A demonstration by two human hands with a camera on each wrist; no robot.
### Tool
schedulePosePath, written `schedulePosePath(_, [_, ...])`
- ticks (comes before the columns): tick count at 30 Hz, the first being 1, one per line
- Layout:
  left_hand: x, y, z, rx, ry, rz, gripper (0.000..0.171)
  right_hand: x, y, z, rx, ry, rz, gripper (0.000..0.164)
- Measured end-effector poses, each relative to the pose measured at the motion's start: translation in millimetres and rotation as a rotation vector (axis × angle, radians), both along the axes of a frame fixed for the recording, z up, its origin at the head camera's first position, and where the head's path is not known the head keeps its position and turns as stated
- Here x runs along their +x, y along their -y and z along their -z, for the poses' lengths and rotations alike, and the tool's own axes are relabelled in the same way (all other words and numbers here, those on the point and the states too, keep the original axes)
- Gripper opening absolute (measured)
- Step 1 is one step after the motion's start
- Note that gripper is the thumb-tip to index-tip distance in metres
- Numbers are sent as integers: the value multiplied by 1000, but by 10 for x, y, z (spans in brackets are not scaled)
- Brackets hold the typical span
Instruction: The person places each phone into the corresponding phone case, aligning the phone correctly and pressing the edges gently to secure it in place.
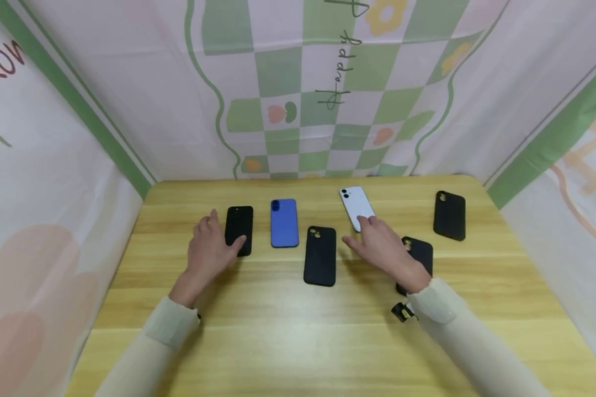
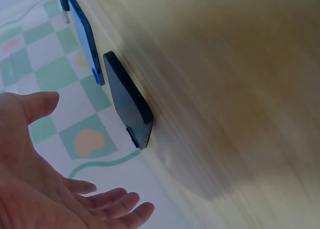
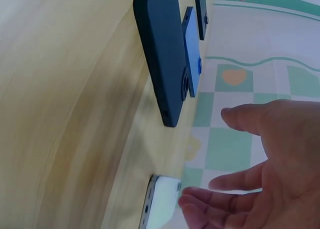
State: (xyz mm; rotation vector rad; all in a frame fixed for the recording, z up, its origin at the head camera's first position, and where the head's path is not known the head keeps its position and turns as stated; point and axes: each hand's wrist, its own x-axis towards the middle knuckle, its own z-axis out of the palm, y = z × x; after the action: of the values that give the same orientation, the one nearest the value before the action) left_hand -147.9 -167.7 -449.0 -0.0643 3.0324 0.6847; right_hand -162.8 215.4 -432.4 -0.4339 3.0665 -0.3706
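My left hand (image 1: pixel 208 251) hovers over the left side of a black phone (image 1: pixel 240 223), thumb and fingers spread. A gap shows between that palm and the phone in the left wrist view. A blue phone (image 1: pixel 285 229) lies just right of the black one, camera end away from me. Fingers of my right hand (image 1: pixel 379 246) overlap the lower end of a white phone (image 1: pixel 355 203), and its thumb points toward a black phone case (image 1: pixel 320 259). Nothing is held in either hand. Under my right wrist, a second black case (image 1: pixel 422 253) is partly covered.
Another black phone case (image 1: pixel 449 216) lies near the right edge of the wooden table (image 1: pixel 278 342). Patterned cloth (image 1: pixel 323 66) hangs behind the table and along both sides. A small black device (image 1: pixel 402 312) shows by my right cuff.
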Motion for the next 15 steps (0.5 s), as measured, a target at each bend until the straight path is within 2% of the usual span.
schedulePosePath(6, [-55,35,27,37,109,-32,106,5,119,71,-15,92,43,76])
schedulePosePath(13, [-189,12,72,74,157,-65,111,-2,253,143,-27,208,75,67])
schedulePosePath(15, [-230,4,84,65,166,-68,111,1,294,162,-21,232,82,71])
